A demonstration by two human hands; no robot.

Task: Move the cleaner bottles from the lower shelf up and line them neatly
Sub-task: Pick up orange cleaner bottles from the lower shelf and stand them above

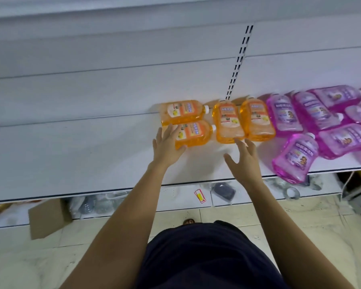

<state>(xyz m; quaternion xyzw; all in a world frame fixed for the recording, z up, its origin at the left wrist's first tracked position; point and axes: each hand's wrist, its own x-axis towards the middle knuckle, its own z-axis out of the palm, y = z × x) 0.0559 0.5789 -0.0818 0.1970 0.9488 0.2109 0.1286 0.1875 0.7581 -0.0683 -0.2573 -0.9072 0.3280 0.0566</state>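
Note:
Several orange cleaner bottles lie flat on the white shelf (71,155). Two lie sideways, one behind (182,111) the other (193,133), caps to the right. Two more (227,122) (256,120) lie lengthwise beside them. My left hand (168,147) rests with spread fingers on the base end of the nearer sideways bottle. My right hand (243,159) hovers open just in front of the lengthwise orange bottles, its fingertips almost at one. Several pink bottles (317,113) lie jumbled to the right; one (296,157) hangs over the shelf's front edge.
The left half of the shelf is bare white. Below its front edge the lower shelf holds plastic-wrapped items (92,203), a dark packet (224,190) and a tape roll (292,192). A cardboard box (48,217) and a red-yellow tag (200,196) lie near the tiled floor.

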